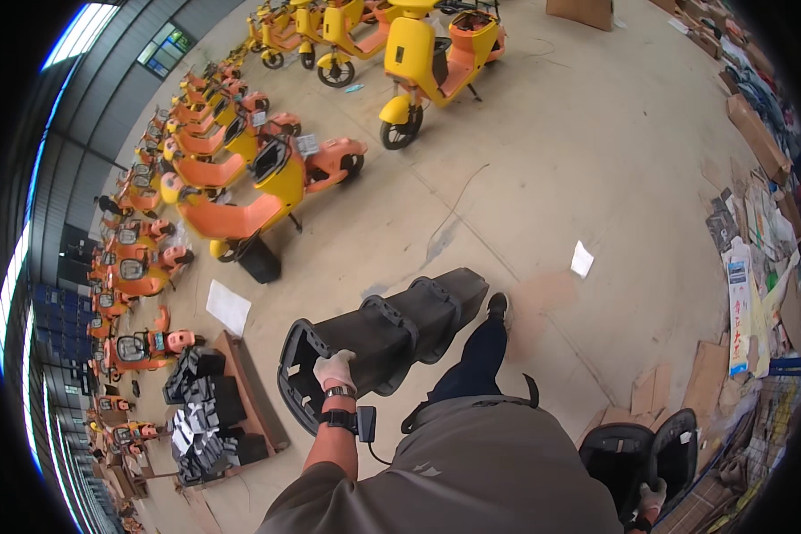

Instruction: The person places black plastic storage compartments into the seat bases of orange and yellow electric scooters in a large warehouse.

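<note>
My left hand (335, 370), in a pale work glove, is closed on the rim of a long stack of nested black plastic bins (356, 327), which look like scooter seat buckets. The stack lies tilted across the front of my legs, its open mouth towards the left and its narrow end near my shoe. At the lower right, my gloved right hand (653, 497) is closed on the edge of more black bins (674, 449) with rounded, open tops. Part of that hand and its arm are hidden by my body and the picture's edge.
Rows of yellow and orange scooters (280, 191) stand at the left and far side. A low wooden crate (251, 392) with black and grey parts is at the left. Flattened cardboard (708, 378) and scrap line the right. White sheets (229, 308) lie on the floor.
</note>
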`<state>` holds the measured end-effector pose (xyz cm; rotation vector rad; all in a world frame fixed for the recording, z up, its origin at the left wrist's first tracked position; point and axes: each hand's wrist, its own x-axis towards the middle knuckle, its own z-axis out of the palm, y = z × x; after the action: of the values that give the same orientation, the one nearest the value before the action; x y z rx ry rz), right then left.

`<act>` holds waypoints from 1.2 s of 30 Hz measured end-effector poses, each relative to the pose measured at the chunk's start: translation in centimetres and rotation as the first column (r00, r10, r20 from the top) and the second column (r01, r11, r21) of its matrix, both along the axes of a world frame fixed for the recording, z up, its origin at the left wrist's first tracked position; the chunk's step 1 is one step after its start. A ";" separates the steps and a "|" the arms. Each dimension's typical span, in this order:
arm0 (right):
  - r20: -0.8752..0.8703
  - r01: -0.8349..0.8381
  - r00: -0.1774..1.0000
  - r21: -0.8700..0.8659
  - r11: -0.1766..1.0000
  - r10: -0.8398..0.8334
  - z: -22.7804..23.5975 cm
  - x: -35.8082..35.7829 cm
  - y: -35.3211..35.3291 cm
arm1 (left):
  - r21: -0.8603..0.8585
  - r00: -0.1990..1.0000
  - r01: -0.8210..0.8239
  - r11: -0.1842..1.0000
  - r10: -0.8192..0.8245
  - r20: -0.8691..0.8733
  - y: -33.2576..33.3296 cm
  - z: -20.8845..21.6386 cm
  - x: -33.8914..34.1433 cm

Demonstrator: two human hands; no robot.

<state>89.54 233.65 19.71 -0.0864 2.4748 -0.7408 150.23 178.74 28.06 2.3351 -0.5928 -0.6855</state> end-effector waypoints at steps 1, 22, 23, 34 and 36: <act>-0.024 -0.017 1.000 -0.028 0.999 0.017 0.1 -1.7 -1.6 | 0.006 1.000 0.012 1.000 -0.012 -0.008 -1.7 -0.9 -0.6; 0.163 -0.111 0.984 0.242 0.964 0.072 1.3 -23.3 -43.8 | 0.001 0.974 0.214 0.977 -0.214 0.072 -37.5 -6.6 -21.7; 0.174 -0.073 0.984 0.235 0.969 0.032 1.2 -25.2 -45.7 | 0.033 0.975 0.198 0.980 -0.201 0.096 -38.7 -5.5 -23.5; -0.050 -0.188 0.980 0.105 0.976 0.194 0.7 -50.5 -67.6 | 0.172 0.993 -0.058 0.983 0.040 0.109 -51.7 -8.5 -35.9; -0.057 -0.196 0.977 0.114 0.974 0.204 2.4 -53.5 -74.0 | 0.246 0.980 0.058 0.968 -0.103 0.173 -54.7 -9.4 -37.8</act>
<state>36.04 159.66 22.09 -0.3209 2.5185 -0.5257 112.39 124.05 18.66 2.6324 -0.7258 -0.6095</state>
